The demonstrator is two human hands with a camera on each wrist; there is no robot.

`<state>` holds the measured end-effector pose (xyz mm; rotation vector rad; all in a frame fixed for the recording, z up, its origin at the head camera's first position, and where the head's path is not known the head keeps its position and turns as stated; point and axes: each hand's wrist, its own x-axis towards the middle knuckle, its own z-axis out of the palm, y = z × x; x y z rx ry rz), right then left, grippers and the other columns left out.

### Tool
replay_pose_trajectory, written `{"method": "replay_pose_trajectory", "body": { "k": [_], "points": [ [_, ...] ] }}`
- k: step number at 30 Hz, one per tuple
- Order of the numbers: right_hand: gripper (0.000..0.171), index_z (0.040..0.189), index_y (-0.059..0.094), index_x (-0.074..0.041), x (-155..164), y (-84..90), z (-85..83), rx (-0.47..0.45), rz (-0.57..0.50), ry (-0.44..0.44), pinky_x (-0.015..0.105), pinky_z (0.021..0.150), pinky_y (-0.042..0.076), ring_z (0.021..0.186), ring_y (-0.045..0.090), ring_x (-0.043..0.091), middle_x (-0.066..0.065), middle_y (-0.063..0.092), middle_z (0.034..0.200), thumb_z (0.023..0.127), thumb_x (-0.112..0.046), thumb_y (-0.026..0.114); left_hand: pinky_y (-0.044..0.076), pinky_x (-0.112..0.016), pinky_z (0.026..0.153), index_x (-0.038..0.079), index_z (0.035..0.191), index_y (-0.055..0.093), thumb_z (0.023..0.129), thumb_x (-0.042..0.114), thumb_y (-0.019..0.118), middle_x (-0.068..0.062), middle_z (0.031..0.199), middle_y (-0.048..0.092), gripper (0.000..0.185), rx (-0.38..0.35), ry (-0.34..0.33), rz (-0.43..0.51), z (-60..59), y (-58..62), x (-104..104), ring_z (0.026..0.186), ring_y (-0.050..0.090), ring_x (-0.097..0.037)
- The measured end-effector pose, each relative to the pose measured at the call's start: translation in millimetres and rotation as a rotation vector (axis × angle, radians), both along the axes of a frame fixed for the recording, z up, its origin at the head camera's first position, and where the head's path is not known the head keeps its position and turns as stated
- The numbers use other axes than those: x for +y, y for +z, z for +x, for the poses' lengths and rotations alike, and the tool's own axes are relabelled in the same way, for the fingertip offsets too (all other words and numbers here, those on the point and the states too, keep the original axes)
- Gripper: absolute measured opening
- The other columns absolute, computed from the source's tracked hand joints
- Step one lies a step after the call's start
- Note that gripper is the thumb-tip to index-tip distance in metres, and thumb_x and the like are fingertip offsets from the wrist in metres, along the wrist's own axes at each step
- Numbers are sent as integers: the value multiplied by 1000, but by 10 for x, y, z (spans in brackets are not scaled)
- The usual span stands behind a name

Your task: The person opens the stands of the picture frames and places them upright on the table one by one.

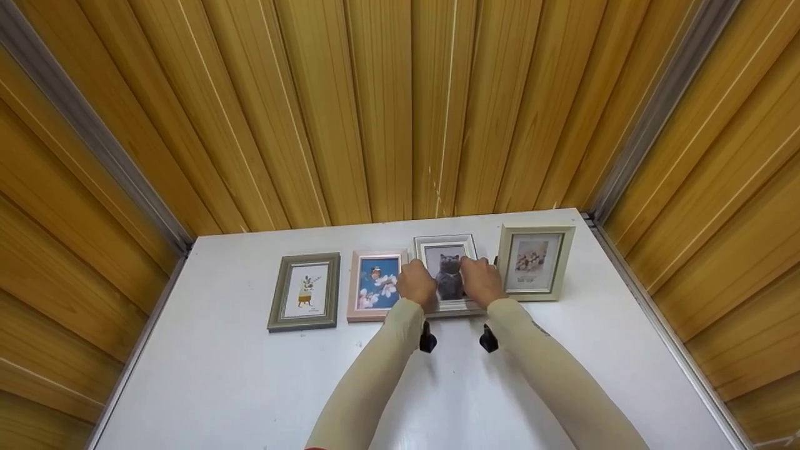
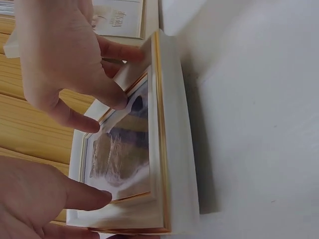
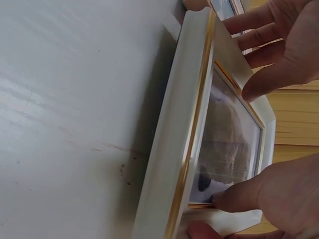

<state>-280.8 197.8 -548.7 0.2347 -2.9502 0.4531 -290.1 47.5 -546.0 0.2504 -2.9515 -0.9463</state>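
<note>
A silver-white picture frame with gold trim surrounds a photo of a grey cat. My left hand grips its left side, thumb on the front and fingers at the outer edge. On the opposite side my right hand holds the frame in the same way. Both wrist views show the frame's lower edge against the white surface, casting a shadow. Whether its back touches that surface, I cannot tell. In the right wrist view, the right thumb presses the frame's front border.
Left of the held frame are a pink frame with a flower picture and a grey-green frame. A cream frame is close by on the right. They line the upper part of a white panel, bordered by wood-grain boards.
</note>
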Motion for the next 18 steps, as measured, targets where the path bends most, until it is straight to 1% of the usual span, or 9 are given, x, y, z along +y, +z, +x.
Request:
{"method": "replay_pose_trajectory", "body": {
  "k": [4,6,9,11,14,16,18],
  "points": [
    [18,111,66,1,-13,18,-7,48,-29,-26,61,76,55,89,67,51,31,68,96,96,2,58,59,-50,74,2,98,69,84,9,77,-19,97,74,17,47,18,20,22,44,-23,90,73,-36],
    [25,118,66,0,-15,36,-12,79,-42,-42,61,75,55,88,66,51,33,66,97,94,4,58,59,-51,74,2,97,67,84,7,76,-19,96,73,16,80,38,32,25,61,-24,89,73,-36],
    [31,125,64,-3,-21,63,-19,130,-67,-67,60,73,55,87,66,51,32,64,97,95,4,58,58,-52,73,2,99,67,86,4,74,-19,97,73,15,135,66,60,25,74,-30,90,73,-37],
    [37,130,62,-5,-25,88,-13,163,-90,-78,60,72,55,87,65,50,31,61,99,94,5,59,58,-53,74,1,106,68,87,5,74,-20,98,74,20,178,77,87,32,77,-38,91,73,-38],
    [45,137,60,-8,-33,117,-4,210,-129,-90,60,71,55,89,64,48,28,59,103,94,5,61,58,-54,74,0,115,69,87,5,76,-22,100,74,29,252,76,138,56,70,-70,91,73,-39],
    [47,140,58,-11,-42,136,-3,226,-161,-97,60,72,54,91,63,46,27,57,107,95,3,62,58,-54,74,0,122,69,88,5,77,-21,101,75,35,290,69,178,68,67,-96,92,73,-38],
    [48,143,56,-13,-49,147,-12,236,-197,-106,60,74,53,94,61,46,26,55,112,97,0,60,58,-53,73,1,125,68,88,5,77,-20,99,75,39,325,62,212,70,68,-119,90,73,-37]
  ]
}}
